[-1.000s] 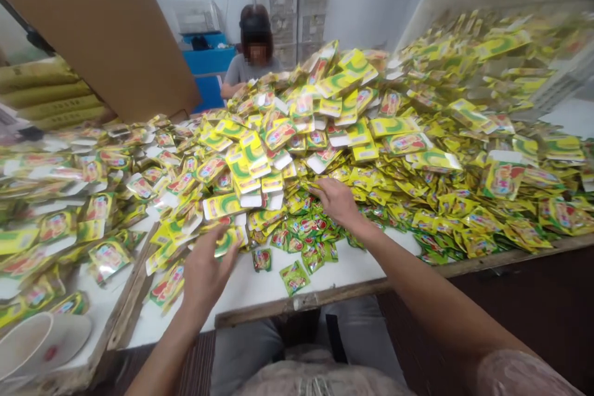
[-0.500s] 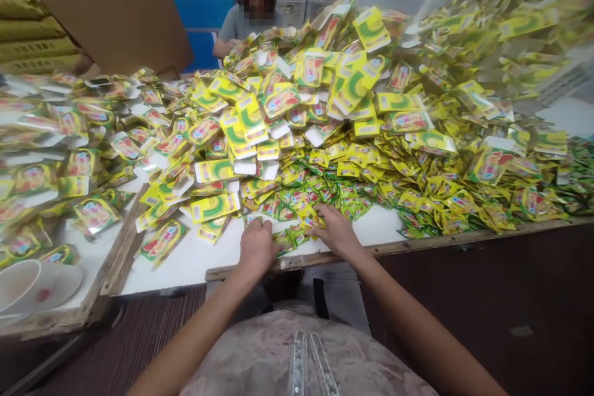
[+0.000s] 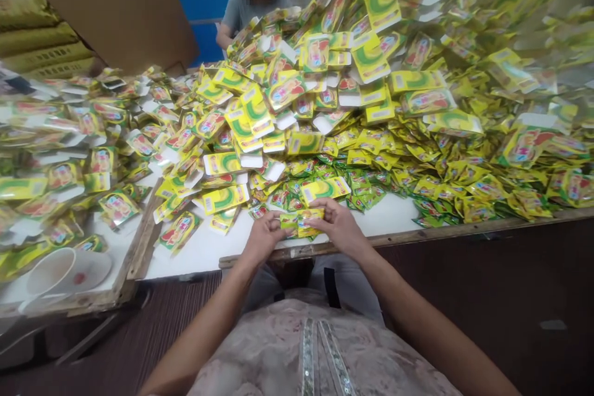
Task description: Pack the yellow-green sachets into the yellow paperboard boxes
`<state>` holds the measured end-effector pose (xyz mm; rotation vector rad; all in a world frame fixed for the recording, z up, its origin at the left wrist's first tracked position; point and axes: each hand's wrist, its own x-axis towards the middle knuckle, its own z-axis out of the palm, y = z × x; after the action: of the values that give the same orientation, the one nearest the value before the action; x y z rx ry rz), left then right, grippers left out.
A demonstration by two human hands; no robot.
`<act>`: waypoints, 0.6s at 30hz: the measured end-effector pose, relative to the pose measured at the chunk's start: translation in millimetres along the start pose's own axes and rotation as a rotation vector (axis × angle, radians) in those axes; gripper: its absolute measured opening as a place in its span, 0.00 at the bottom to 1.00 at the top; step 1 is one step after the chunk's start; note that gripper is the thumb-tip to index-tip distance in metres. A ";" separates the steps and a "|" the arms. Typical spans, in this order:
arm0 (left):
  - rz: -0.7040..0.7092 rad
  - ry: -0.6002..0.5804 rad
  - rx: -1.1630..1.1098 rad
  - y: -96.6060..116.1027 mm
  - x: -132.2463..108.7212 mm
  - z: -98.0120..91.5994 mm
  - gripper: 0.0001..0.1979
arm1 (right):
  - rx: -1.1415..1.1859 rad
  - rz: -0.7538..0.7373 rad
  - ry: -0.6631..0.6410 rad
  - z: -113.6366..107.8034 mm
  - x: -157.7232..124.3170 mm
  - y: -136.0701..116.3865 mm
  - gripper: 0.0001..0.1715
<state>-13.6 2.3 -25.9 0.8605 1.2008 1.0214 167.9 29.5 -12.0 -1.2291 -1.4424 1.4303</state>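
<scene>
Low over the near edge of the white table, my left hand (image 3: 262, 239) pinches a small green sachet (image 3: 288, 223) between thumb and fingers. My right hand (image 3: 342, 227) grips a yellow sachet (image 3: 310, 220) right beside it; the two sachets touch or overlap, and I cannot tell which. Just beyond my right fingers lies a yellow carton (image 3: 326, 189) with a green curved stripe, on top of loose green sachets (image 3: 366, 192). A heap of yellow cartons (image 3: 250, 114), many with white flaps open, rises behind my hands.
Yellow sachets (image 3: 482, 185) pile up to the right. More cartons (image 3: 65, 176) cover the left table, with a white cup (image 3: 52, 271) at its corner. A wooden strip (image 3: 394, 239) edges the table. Across the heap sits another person (image 3: 234, 12); a brown board (image 3: 116, 6) leans at the back left.
My hands have brought the green and yellow sachets together between them. A yellow carton now lies just beyond my right hand. The view has shifted slightly.
</scene>
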 end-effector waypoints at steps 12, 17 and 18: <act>-0.047 -0.172 0.028 21.3 -14.2 -14.7 0.07 | -0.132 -0.117 -0.160 24.1 7.0 -7.0 0.17; 0.037 -0.127 0.056 14.9 -15.8 -13.7 0.12 | -0.091 -0.093 -0.111 29.5 6.7 0.6 0.19; 0.039 -0.129 0.058 13.0 -15.6 -14.2 0.13 | -0.076 -0.067 -0.151 30.1 5.4 -0.6 0.18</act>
<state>-30.5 -8.3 -11.3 0.9835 1.1125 0.9515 137.5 26.5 -14.9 -1.1276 -1.6373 1.4604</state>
